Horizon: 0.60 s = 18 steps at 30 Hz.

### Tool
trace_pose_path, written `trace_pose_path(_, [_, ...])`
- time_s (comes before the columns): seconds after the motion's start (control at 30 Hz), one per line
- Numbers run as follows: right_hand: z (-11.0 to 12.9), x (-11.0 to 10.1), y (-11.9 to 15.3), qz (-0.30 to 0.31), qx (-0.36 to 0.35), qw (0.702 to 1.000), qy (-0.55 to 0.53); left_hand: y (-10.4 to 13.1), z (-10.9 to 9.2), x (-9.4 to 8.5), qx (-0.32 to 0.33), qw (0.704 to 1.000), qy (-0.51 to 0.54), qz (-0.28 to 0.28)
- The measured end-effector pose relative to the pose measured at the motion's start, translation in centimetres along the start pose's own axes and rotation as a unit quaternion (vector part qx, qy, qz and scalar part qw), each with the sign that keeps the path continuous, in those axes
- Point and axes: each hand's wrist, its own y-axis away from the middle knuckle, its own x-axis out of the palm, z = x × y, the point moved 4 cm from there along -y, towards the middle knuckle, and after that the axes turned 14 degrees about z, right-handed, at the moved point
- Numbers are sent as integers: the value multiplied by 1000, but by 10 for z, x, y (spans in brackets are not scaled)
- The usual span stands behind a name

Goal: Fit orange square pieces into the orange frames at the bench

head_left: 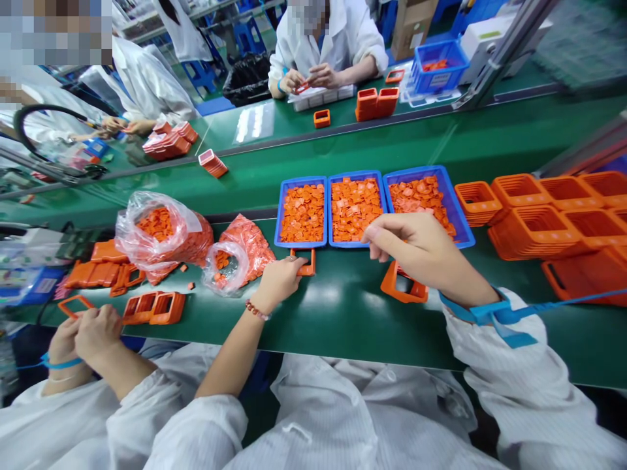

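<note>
My left hand (283, 281), with a beaded bracelet at the wrist, grips an orange frame (312, 262) just below the left blue tray (324, 212). Over the lower edge between the middle blue tray (330, 209) and the right blue tray (458, 215) is my right hand (416, 248), fingers pinched together; what they hold, if anything, is hidden. A blue strap circles that wrist. Small orange pieces (355, 203) fill the trays. Below my right hand an orange frame with a dark opening (392, 285) lies tilted on the green table (337, 320).
Stacked orange frames (533, 228) stand at the right. Plastic bags of orange parts (196, 238) lie left of the trays. A neighbour's hands (95, 333) hold an orange frame at the far left. Across the raised green ledge (274, 140), another person handles a small part.
</note>
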Motion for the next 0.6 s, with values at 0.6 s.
trace_pose_path(0.6, [-50, -19, 61, 109, 99, 915, 376, 44, -54, -70, 206, 964, 92, -143])
